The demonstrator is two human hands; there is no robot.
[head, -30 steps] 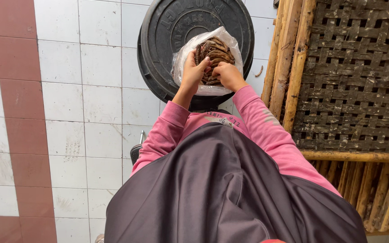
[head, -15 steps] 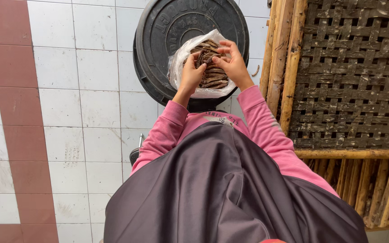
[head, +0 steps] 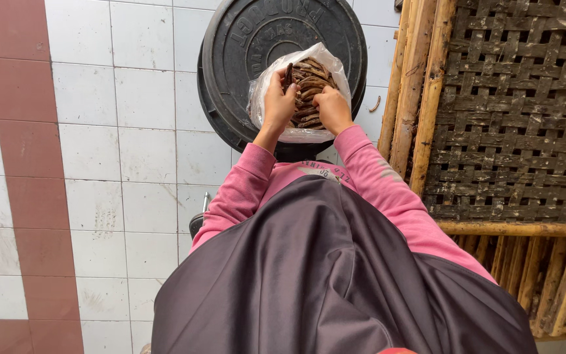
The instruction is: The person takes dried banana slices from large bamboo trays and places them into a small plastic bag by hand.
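Both hands are working at a clear plastic bag (head: 276, 85) packed with dark brown, curved dried pieces (head: 309, 82) (they look like dried fish or pods; too small to tell which). That bag is sitting on top of a round black disc (head: 244, 39), which seems to be the platform of a scale or a heavy lid, standing on the white tiled floor (head: 99, 131).

The left hand (head: 278, 103) is gripping the near-left edge of the bag's mouth, fingers curled over the plastic and touching the top pieces. The right hand (head: 330, 108) is closed into a loose fist on the near-right edge of the mouth, just beside the left one, so the two are pinching the opening from either side with the contents showing between them.

To do this well, I would judge that the plastic should be held by the rim only, evenly on both sides, so the thin film is not tearing and the pile is not tipping off the disc.

Pink sleeves (head: 388, 190) are reaching forward over a dark grey apron (head: 322, 282). To the right, a woven bamboo screen (head: 512, 111) in a wooden frame is leaning close by, and a reddish-brown tile stripe (head: 24, 164) is running down the floor at left.
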